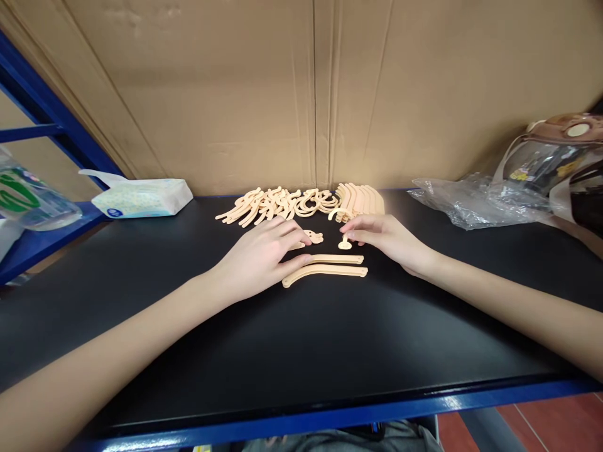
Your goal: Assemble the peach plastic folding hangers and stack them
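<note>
My left hand (264,256) rests over the table with its thumb and fingers apart. Its thumb lies at the left end of a peach curved plastic strip (336,258), and its index fingertip is by a small flat animal-face piece (315,236) with dark holes. A second curved strip (325,270) lies just nearer to me, roughly parallel to the first. Between the thumb and fingers of my right hand (384,240) is a small peach plastic piece with an oval end (345,244), its upper part hidden by the fingertips.
Behind my hands lie a loose pile of curved pieces (268,204) and a neat row of curved strips (362,199). A tissue pack (146,196) is at left, a clear plastic bag (475,202) and a bottle (541,160) at right. Cardboard (226,94) walls the back.
</note>
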A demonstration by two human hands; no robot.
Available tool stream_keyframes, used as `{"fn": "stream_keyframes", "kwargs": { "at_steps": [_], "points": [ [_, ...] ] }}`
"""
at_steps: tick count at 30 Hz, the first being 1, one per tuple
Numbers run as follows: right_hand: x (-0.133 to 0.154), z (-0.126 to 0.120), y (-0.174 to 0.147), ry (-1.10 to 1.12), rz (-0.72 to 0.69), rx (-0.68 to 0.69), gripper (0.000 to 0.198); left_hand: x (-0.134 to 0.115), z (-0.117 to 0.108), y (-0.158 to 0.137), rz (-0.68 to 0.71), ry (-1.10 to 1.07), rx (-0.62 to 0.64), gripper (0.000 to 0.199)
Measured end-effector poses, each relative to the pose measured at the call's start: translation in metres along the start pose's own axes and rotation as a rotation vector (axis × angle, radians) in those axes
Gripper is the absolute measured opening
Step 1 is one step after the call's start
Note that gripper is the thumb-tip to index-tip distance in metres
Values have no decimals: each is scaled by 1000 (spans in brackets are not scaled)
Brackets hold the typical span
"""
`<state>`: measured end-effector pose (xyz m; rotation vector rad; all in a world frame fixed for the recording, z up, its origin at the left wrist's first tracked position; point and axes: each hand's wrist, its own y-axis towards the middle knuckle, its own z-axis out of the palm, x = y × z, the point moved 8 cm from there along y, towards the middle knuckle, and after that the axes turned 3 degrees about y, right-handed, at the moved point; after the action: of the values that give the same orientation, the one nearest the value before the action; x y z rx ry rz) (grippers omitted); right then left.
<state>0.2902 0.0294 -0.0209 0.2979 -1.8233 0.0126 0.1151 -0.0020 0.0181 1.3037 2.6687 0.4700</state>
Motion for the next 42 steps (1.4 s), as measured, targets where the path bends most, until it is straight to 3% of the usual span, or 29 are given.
{"fn": "stream_keyframes", "kwargs": {
  "at_steps": [7,12,19,30,42],
  "points": [
    [1,1,0,-10,-15,14,25,-11,-1,0,77,43,36,42],
    [0,1,1,-18,-28,18,25,-20,2,-1,115,55,43,26],
    [-1,3,2,-12,-36,37,22,-9,11,0,-24,-101,30,18],
    [1,4,2,-31,-22,43,23,-13,11,-1,-15,-109,-28,22],
    [1,5,1,-12,-11,49,22,-16,14,-1,42,-108,75,26]
  ]
}}
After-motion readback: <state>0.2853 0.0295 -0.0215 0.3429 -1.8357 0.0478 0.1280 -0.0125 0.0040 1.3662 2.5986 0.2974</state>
